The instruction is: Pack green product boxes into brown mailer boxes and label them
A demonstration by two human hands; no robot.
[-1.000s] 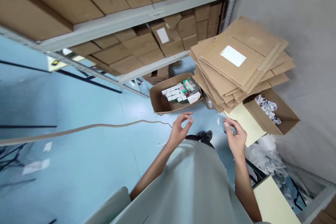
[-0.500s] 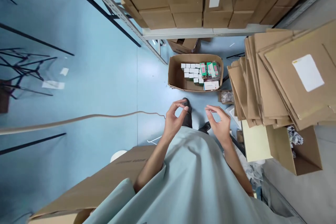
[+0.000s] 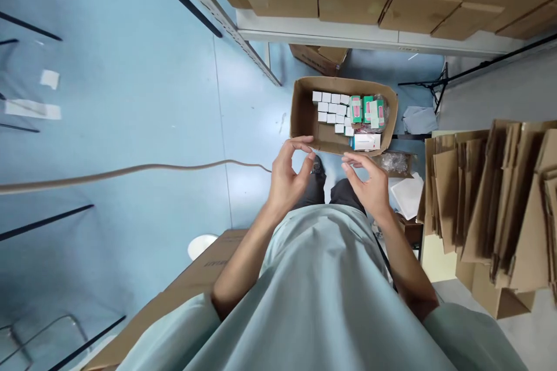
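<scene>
My left hand [image 3: 288,177] and my right hand [image 3: 369,184] hover side by side in front of my chest, over my dark trousers. Both have loosely curled fingers held apart, and I see nothing in either. Just beyond the fingertips an open cardboard box [image 3: 301,119] sits on the blue floor. It holds several small white boxes [image 3: 329,107], green and pink boxes [image 3: 365,109] and one larger white box [image 3: 366,141].
Flattened cardboard sheets [image 3: 478,197] stand stacked at the right. A metal shelf [image 3: 348,37] loaded with brown cartons runs along the top. A tan strap [image 3: 130,171] crosses the floor at the left. A large carton [image 3: 183,295] lies at my lower left, a crumpled plastic bag [image 3: 394,161] by the box.
My view has tilted down and swung, so the open box now lies straight ahead and the flattened cardboard further right. Both hands have drawn closer together, and the left hand's pinch has loosened.
</scene>
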